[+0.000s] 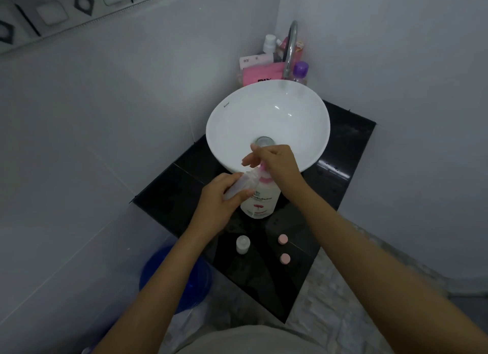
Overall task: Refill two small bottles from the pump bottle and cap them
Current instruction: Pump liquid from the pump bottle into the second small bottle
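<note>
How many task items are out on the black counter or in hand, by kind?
Pump bottle: 1
Small bottles: 2, one tilted in the left hand, one standing on the counter
Pink caps: 2
Total: 5

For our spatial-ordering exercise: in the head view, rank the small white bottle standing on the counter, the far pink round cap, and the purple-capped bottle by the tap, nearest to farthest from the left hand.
1. Small white bottle, on the black counter just below the left hand.
2. Far pink round cap, lower right.
3. Purple-capped bottle, behind the basin.
</note>
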